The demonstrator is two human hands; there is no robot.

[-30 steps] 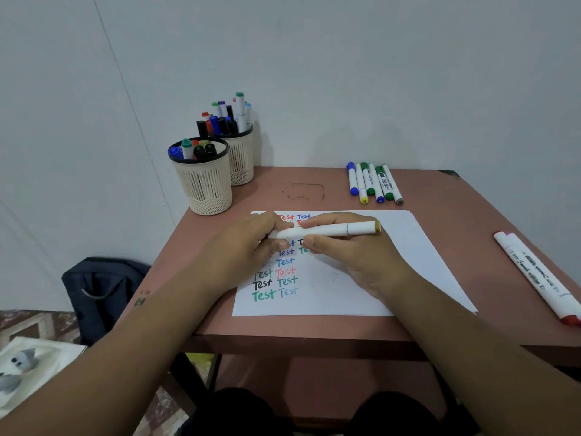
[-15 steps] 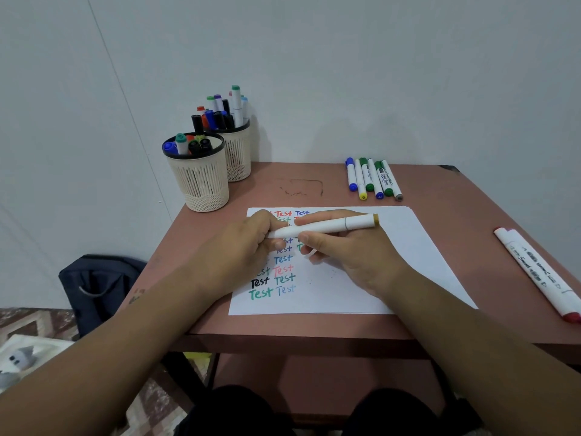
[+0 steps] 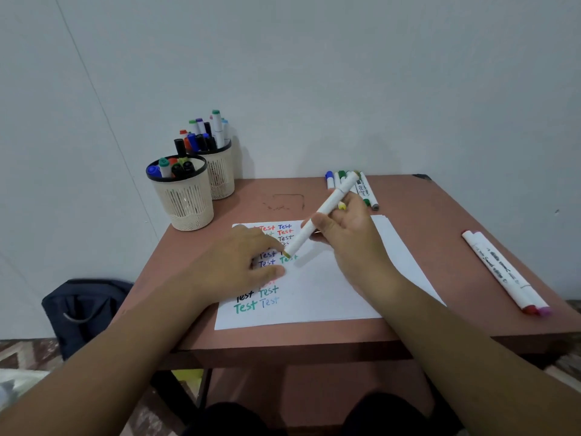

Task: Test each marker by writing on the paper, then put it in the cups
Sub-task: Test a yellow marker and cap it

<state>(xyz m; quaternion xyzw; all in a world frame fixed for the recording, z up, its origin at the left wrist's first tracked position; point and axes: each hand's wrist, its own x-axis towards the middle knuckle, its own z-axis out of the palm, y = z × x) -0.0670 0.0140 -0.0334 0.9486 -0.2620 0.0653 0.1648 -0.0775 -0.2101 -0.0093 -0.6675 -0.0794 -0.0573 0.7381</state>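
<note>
A white-barrelled marker slants across the middle of the table, its uncapped yellowish tip low and to the left, just above the paper, its capped far end high and to the right over a row of loose markers. The right hand grips the barrel near its middle, thumb on the near side and fingers curled behind it. The left hand lies just beside the tip, resting on the sheet with fingers bent; whether it pinches the cap cannot be told, as its fingertips are blurred. The marker is long, slim and plain white with a thin seam toward its upper end. Under the hands the white paper carries two columns of the word "Test" in red, blue, black and green, partly covered by the left hand. Two cream slotted cups with black rims stand at the table's far left corner, one behind the other and touching, both holding markers with coloured caps. Two more long white markers, one red-capped and one purple-capped, lie side by side near the right edge of the brown table. A dark bag sits on the floor to the left.
</note>
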